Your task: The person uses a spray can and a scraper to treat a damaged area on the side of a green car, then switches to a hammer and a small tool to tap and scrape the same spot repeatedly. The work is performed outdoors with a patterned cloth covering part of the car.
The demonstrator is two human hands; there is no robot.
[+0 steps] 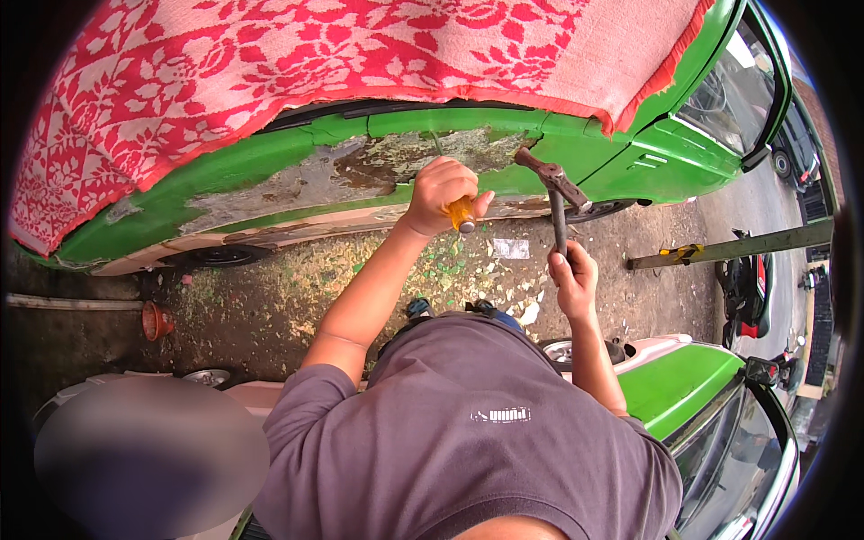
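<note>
In my left hand (438,192) is a screwdriver (462,213) with a clear amber handle, its butt end toward me. A thin part of its shaft seems to show beyond my fist, against the car's side. My right hand (574,278) grips a hammer (559,220) by its dark handle. The rusty hammer head is raised to the right of the screwdriver, apart from it. Before both hands stands a green car (594,148). Its side has a long patch of flaked paint and rusty, greyish bare surface (297,186).
A red and pink floral cloth (297,63) covers the car's upper part. Paint chips litter the ground (360,270). A second green car (661,382) stands close behind me. An orange pot (157,321) lies at left; a post (729,247) and motorbike (749,292) stand at right.
</note>
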